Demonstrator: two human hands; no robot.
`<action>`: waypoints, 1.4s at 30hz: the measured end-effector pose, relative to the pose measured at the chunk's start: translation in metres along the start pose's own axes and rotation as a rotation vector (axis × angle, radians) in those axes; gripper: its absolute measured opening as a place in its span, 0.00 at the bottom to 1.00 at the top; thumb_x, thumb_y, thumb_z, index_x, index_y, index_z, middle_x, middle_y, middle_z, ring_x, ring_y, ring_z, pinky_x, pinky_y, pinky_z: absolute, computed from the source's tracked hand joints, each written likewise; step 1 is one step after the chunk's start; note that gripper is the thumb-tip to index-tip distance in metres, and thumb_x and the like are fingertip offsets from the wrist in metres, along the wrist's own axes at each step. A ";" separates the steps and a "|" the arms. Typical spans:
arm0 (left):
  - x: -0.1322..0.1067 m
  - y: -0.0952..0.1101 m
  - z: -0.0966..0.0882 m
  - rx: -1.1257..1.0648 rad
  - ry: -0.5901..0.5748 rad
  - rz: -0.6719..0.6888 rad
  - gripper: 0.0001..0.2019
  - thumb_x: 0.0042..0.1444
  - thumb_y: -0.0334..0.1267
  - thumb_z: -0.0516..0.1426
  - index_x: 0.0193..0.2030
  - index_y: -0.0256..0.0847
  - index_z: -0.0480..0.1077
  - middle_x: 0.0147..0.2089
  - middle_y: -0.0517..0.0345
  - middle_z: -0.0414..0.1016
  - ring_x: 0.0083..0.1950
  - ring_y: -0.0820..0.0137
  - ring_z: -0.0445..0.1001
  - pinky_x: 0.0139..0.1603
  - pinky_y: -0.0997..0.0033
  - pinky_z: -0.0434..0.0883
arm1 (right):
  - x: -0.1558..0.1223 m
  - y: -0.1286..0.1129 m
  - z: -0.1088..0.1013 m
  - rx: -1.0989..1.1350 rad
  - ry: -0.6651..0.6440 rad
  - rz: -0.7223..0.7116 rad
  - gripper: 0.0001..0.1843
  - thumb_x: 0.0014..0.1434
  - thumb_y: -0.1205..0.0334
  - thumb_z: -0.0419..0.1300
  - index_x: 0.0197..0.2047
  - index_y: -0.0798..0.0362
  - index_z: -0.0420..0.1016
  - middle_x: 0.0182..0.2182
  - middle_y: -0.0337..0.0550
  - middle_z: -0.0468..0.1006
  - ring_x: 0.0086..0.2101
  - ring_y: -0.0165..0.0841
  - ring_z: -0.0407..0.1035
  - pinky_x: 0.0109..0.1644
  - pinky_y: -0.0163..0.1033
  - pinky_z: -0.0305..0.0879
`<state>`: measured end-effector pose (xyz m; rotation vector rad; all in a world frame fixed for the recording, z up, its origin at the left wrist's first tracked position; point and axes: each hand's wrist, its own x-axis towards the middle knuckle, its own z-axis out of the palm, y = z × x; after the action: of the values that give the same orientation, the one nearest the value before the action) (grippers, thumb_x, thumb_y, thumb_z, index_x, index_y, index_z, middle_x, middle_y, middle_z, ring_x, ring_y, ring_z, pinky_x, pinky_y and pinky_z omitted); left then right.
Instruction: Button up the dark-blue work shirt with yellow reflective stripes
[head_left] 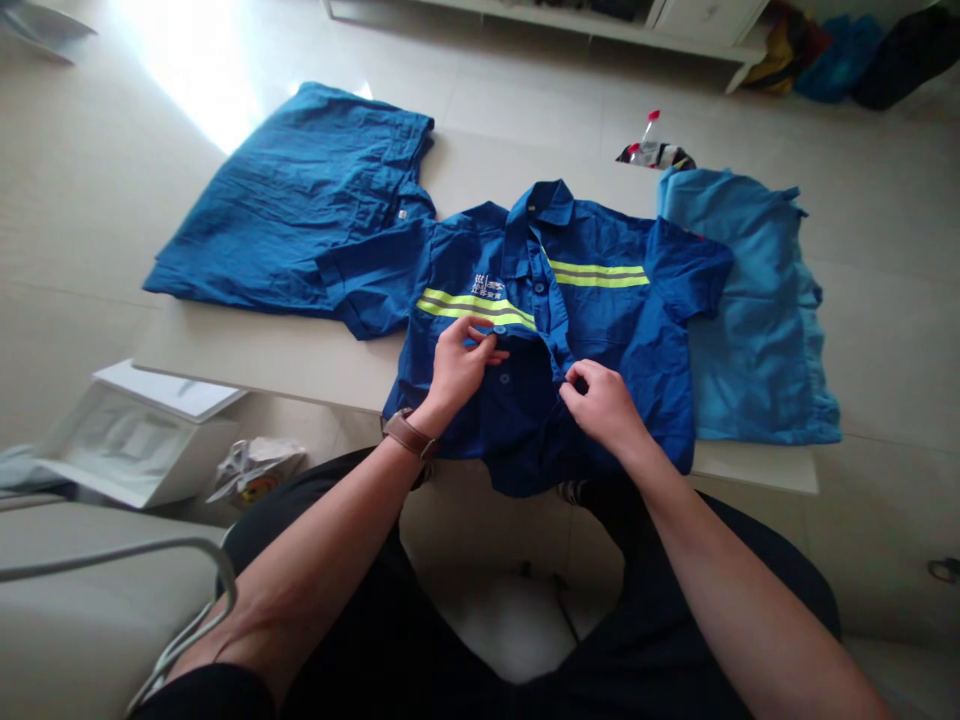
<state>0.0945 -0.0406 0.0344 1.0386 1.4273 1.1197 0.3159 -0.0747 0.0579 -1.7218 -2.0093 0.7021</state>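
A dark blue short-sleeved work shirt point(615, 330) lies front up, its collar pointing away from me. Yellow-and-grey reflective bands cross its chest, and white lettering sits above the band on the left. The front hangs partly open below the chest, showing buttons down one edge. My left hand point(463, 365), with a brown-strapped watch point(411, 434) at the wrist, is closed on the shirt's buttoned edge beside a button point(500, 330). On the opposite front edge, my right hand point(598, 397) pinches the cloth between thumb and fingers.
The shirt rests on a low white table point(277, 365). Folded blue clothing point(292, 190) lies left, light blue cloth point(750, 310) right. Bottles point(649, 128) stand beyond the table. A white box point(142, 430) and plastic bag point(259, 470) are on the left floor; a cable point(150, 547) loops nearby.
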 end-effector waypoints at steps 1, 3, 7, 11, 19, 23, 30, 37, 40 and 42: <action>0.000 0.003 -0.001 0.037 0.021 0.032 0.08 0.59 0.32 0.60 0.45 0.36 0.68 0.40 0.59 0.72 0.32 0.77 0.77 0.35 0.77 0.76 | -0.001 0.000 0.000 0.000 -0.007 -0.003 0.06 0.57 0.65 0.57 0.28 0.51 0.67 0.31 0.43 0.76 0.34 0.37 0.70 0.41 0.40 0.60; -0.004 0.008 -0.003 0.223 0.075 0.138 0.08 0.54 0.28 0.61 0.39 0.36 0.66 0.42 0.57 0.73 0.34 0.77 0.74 0.38 0.76 0.75 | -0.003 0.000 0.000 0.001 -0.020 0.002 0.06 0.57 0.64 0.58 0.29 0.51 0.68 0.32 0.43 0.76 0.35 0.36 0.70 0.42 0.40 0.60; -0.020 0.008 -0.003 0.695 -0.083 0.257 0.07 0.51 0.24 0.61 0.32 0.38 0.68 0.36 0.56 0.73 0.38 0.70 0.72 0.44 0.69 0.73 | -0.005 0.001 0.001 -0.004 -0.034 0.019 0.05 0.57 0.64 0.59 0.29 0.52 0.71 0.32 0.42 0.78 0.35 0.36 0.71 0.42 0.40 0.60; -0.034 -0.004 -0.002 0.996 -0.222 0.234 0.07 0.57 0.33 0.63 0.43 0.38 0.75 0.44 0.49 0.77 0.49 0.60 0.74 0.50 0.62 0.72 | -0.006 0.001 0.003 0.009 -0.036 0.020 0.05 0.57 0.65 0.59 0.35 0.52 0.78 0.37 0.43 0.81 0.37 0.37 0.73 0.43 0.40 0.63; -0.038 -0.021 0.008 1.239 -0.311 0.236 0.08 0.65 0.35 0.60 0.48 0.35 0.73 0.48 0.44 0.76 0.50 0.56 0.74 0.47 0.60 0.70 | -0.007 0.001 0.005 0.044 -0.040 0.038 0.07 0.58 0.64 0.61 0.37 0.52 0.82 0.39 0.44 0.82 0.38 0.37 0.75 0.44 0.41 0.65; -0.035 -0.024 0.011 1.178 -0.322 0.253 0.04 0.67 0.33 0.57 0.45 0.36 0.72 0.47 0.45 0.76 0.48 0.58 0.75 0.47 0.61 0.69 | -0.007 0.000 0.005 0.078 -0.053 0.046 0.08 0.58 0.64 0.61 0.38 0.53 0.83 0.38 0.44 0.82 0.37 0.37 0.75 0.45 0.41 0.66; -0.041 -0.014 0.023 0.867 -0.367 0.427 0.07 0.70 0.30 0.51 0.47 0.38 0.70 0.45 0.51 0.73 0.41 0.67 0.72 0.43 0.67 0.70 | -0.007 -0.006 0.006 0.137 -0.051 0.038 0.09 0.56 0.65 0.61 0.38 0.53 0.83 0.36 0.45 0.81 0.35 0.36 0.73 0.46 0.40 0.68; -0.047 -0.008 0.033 0.811 -0.327 0.440 0.09 0.70 0.31 0.52 0.46 0.38 0.74 0.44 0.51 0.74 0.41 0.68 0.74 0.43 0.69 0.71 | -0.006 -0.010 0.005 0.170 -0.034 0.029 0.11 0.54 0.65 0.60 0.38 0.55 0.83 0.32 0.44 0.80 0.32 0.35 0.71 0.43 0.39 0.68; -0.046 -0.010 0.034 0.749 -0.267 0.433 0.08 0.68 0.31 0.54 0.45 0.39 0.76 0.43 0.53 0.76 0.42 0.69 0.75 0.45 0.70 0.71 | -0.007 -0.011 0.005 0.170 -0.028 0.027 0.10 0.54 0.64 0.61 0.37 0.54 0.83 0.32 0.44 0.80 0.31 0.34 0.71 0.42 0.39 0.67; -0.046 -0.010 0.033 0.719 -0.262 0.440 0.07 0.66 0.30 0.55 0.44 0.39 0.75 0.42 0.53 0.77 0.42 0.69 0.76 0.45 0.70 0.71 | -0.007 -0.011 0.005 0.177 -0.023 0.018 0.09 0.56 0.62 0.62 0.38 0.54 0.83 0.32 0.44 0.80 0.31 0.34 0.70 0.41 0.39 0.67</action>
<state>0.1327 -0.0833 0.0314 2.0042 1.4479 0.7128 0.3053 -0.0836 0.0602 -1.6378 -1.8866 0.8814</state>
